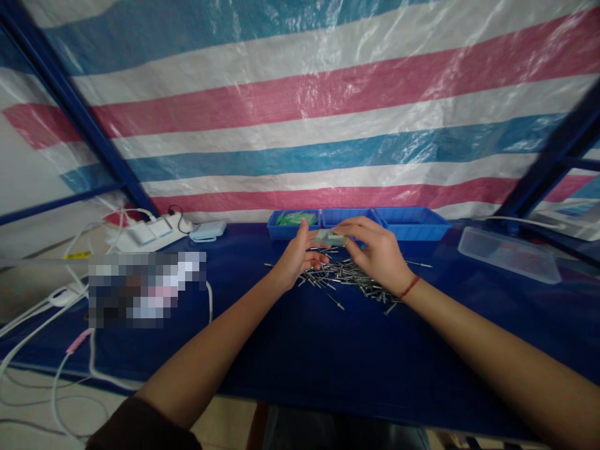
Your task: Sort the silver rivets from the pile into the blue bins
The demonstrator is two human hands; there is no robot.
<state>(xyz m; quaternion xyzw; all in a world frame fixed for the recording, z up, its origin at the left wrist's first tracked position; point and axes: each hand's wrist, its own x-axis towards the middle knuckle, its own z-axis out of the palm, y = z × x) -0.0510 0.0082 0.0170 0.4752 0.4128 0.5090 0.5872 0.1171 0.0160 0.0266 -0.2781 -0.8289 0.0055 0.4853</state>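
A small, pale green, translucent plastic packet [329,237] is held above a blue tabletop, just in front of a long blue plastic bin. The fingers and thumb of the right hand [372,247] are closed on its right side. The left hand [300,255] is at its left end, open, with the thumb raised and the other fingers loosely bent; whether they touch the packet is hard to tell.

Beneath and around the hands lies a loose pile of thin silver metal rivets [344,273], with a few scattered at its edges. The blue plastic bin [415,224] has three compartments in a row, and the left one holds bright green plastic bags [295,217]. Well to the right lies a clear, shallow plastic lid [509,255].

To the left of the bin are a light blue rectangular case [207,230] and a white power strip [145,232] with plugs and tangled white cables. Below them, part of the blue tabletop [300,350] is blurred out. Behind everything hangs a shiny red, white and blue striped plastic sheet [300,94].
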